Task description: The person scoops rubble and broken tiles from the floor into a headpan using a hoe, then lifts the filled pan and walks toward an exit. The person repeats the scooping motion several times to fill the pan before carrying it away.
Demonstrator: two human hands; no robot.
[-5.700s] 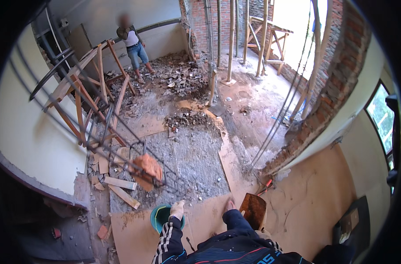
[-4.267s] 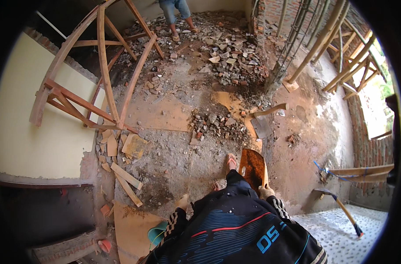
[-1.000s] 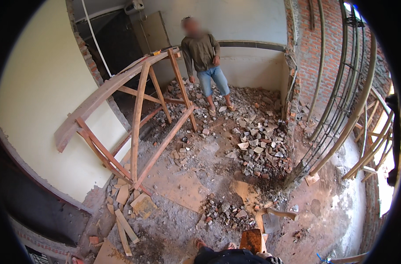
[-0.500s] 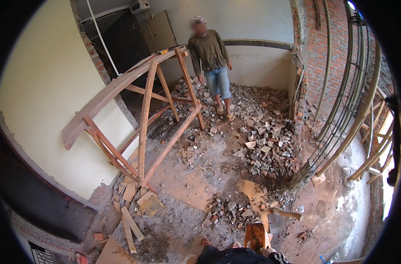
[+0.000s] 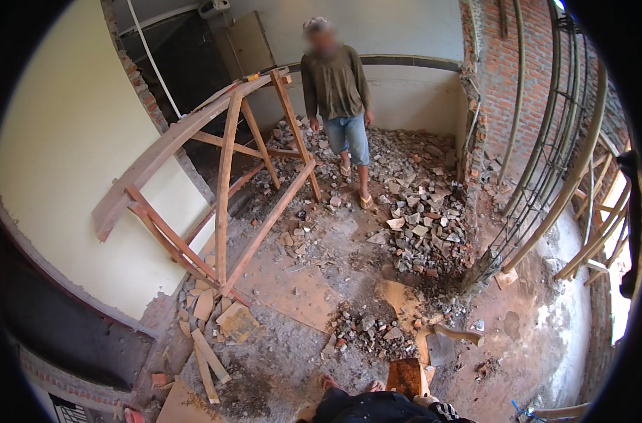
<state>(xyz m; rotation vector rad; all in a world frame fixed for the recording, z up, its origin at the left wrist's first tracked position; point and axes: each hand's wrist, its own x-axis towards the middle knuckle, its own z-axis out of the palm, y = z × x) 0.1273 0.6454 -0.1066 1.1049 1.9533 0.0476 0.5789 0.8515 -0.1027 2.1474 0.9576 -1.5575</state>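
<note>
An orange-brown, dirt-stained open container (image 5: 408,376) is close in front of me at the bottom, right of my feet. My right hand (image 5: 427,400), pale and under a dark sleeve with white stripes, grips its near edge; the fingers are partly hidden. Only a small piece of my left hand (image 5: 307,412) shows at the lower edge, its fingers out of sight. Just beyond the container lies a hoe (image 5: 441,348) with a flat grey blade and wooden handle. A small heap of rubble (image 5: 367,331) is on the floor ahead of my feet.
A co-worker (image 5: 344,106) stands amid a larger rubble pile (image 5: 434,233). A tall wooden trestle (image 5: 226,183) is at left, with loose planks (image 5: 207,363) and broken tiles near its foot. Bent rebar (image 5: 546,162) and bamboo poles (image 5: 578,204) rise at right beside a brick wall.
The co-worker has stepped nearer over the rubble. My view has shifted slightly, and the container appears tipped a little differently, with my right hand still at its edge.
</note>
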